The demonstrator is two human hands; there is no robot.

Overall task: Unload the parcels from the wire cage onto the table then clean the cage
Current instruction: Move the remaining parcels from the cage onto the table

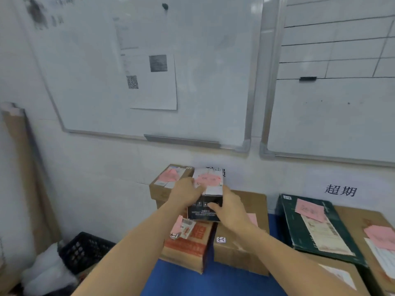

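Two white metal-framed whiteboards point(192, 71) point(331, 114) hang side by side on the wall. Below them a blue-topped table point(192, 280) carries a large plain brown cardboard carton point(241, 253), with a flat dark green box point(290, 221) to its right and a brown carton with orange print point(186, 246) just to its left. Above the seam between these two cartons sits a small black cardboard parcel point(206, 208). Its white-labelled face with a pink slip is turned up, its printed black face points at the person, and its long axis seems to run toward the wall. I cannot tell whether it touches the cartons. The left hand point(186, 193) curls over its upper left edge. The right hand point(230, 208) wraps its right side, thumb on the black face.
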